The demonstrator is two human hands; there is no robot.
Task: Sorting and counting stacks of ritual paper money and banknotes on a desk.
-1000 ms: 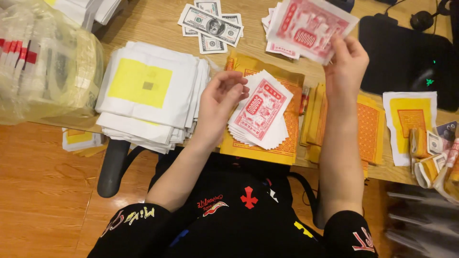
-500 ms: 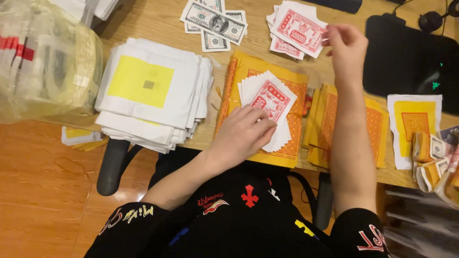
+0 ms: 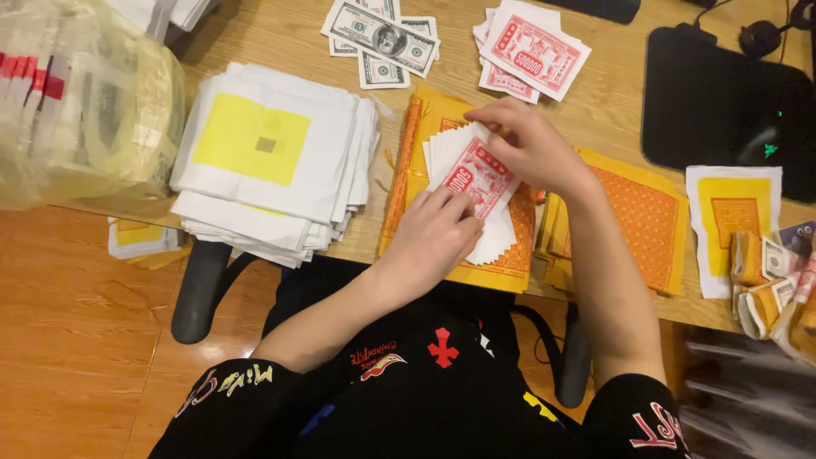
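A fanned stack of red-and-white paper notes (image 3: 478,174) lies on orange-yellow printed sheets (image 3: 406,161) at the table's near edge. My left hand (image 3: 435,236) presses down on the stack's lower part, fingers curled over the notes. From above, my right hand (image 3: 534,146) has its fingertips pinching the stack's top edge. A second pile of the same red notes (image 3: 531,51) lies farther back on the table, with neither hand touching it.
A thick stack of white sheets with a yellow square (image 3: 272,157) sits left, beside a plastic bag (image 3: 76,102). Grey-green banknotes (image 3: 382,36) lie at the back. More orange sheets (image 3: 650,212), a white-and-yellow sheet (image 3: 735,212), folded papers (image 3: 765,276) and a black mat (image 3: 714,102) are right.
My right hand laid its fan of red notes on the far pile and came back to the near stack. My left hand shifted down onto the stack.
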